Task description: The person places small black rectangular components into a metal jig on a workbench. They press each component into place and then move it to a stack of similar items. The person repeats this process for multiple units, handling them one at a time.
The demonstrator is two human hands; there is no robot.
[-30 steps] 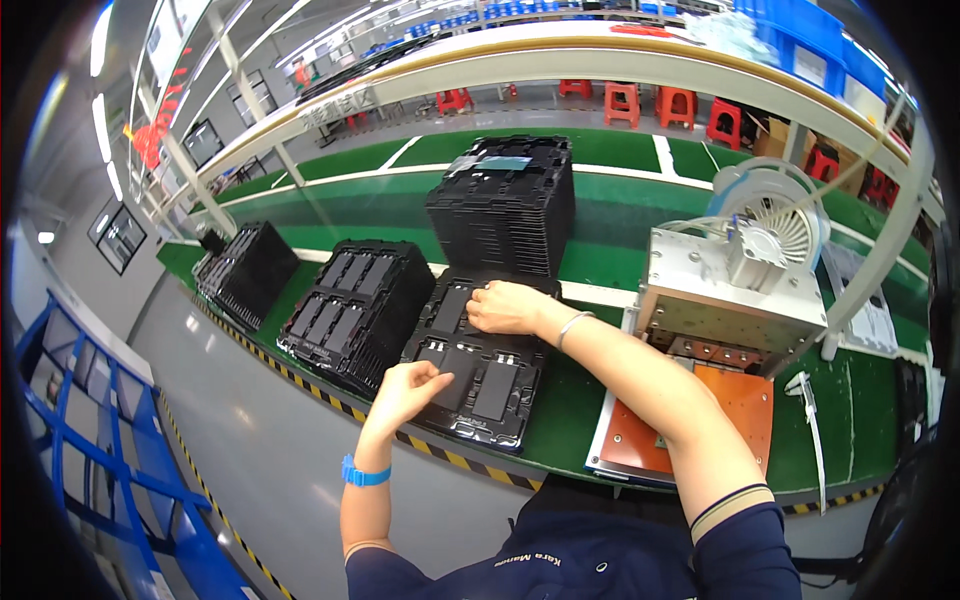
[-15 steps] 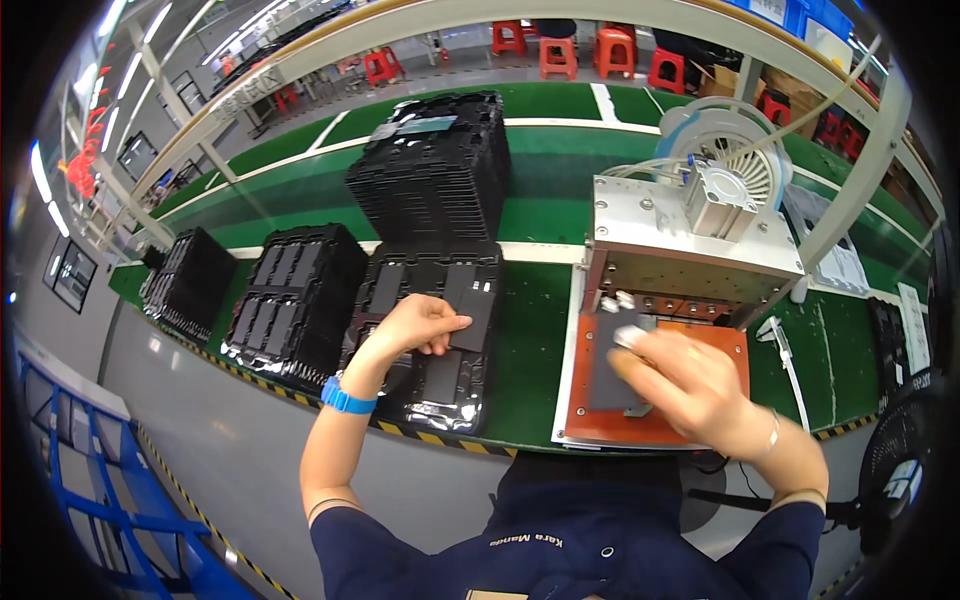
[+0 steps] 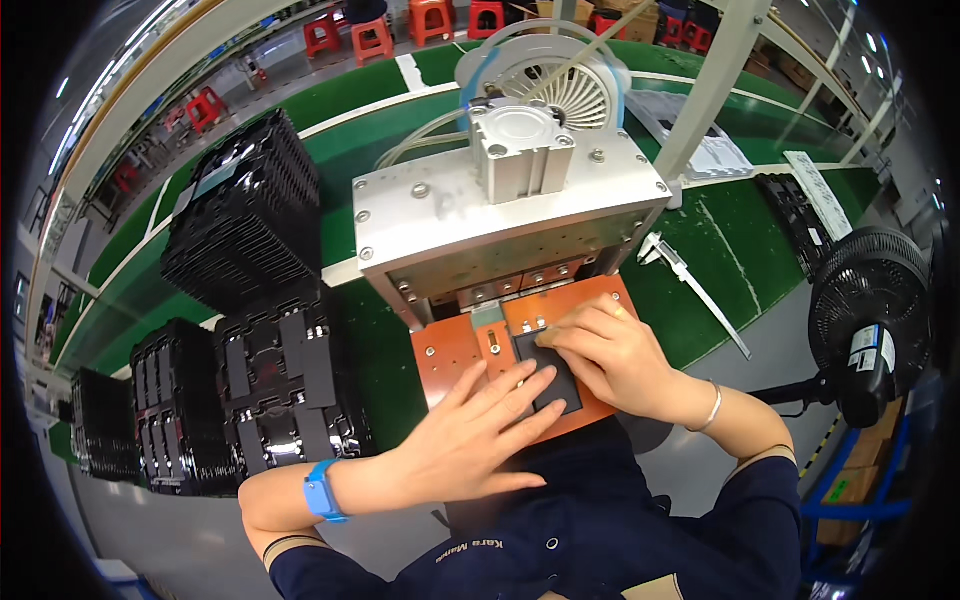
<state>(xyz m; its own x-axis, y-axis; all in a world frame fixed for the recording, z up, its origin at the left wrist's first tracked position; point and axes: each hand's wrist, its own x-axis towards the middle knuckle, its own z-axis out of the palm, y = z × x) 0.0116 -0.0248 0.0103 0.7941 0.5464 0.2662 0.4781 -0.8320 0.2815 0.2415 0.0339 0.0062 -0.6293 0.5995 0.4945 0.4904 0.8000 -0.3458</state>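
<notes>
A flat black rectangular piece lies on the orange plate of a metal press fixture. My right hand is closed in a pinch on the far end of the piece, beside small metal tabs. My fingers hide part of that end. On the near left side, my left hand is open, its fingers spread and the fingertips at the left edge of the piece. A blue band circles my left wrist. The silver press body stands just beyond both hands.
Left of the fixture, black trays hold similar dark pieces, and a tall tray stack rises behind. To the right lie a caliper and a black fan. A white fan stands behind the press.
My left hand has left the trays and come over to the fixture. The black piece in my right hand now rests on the orange plate. The view has turned right.
</notes>
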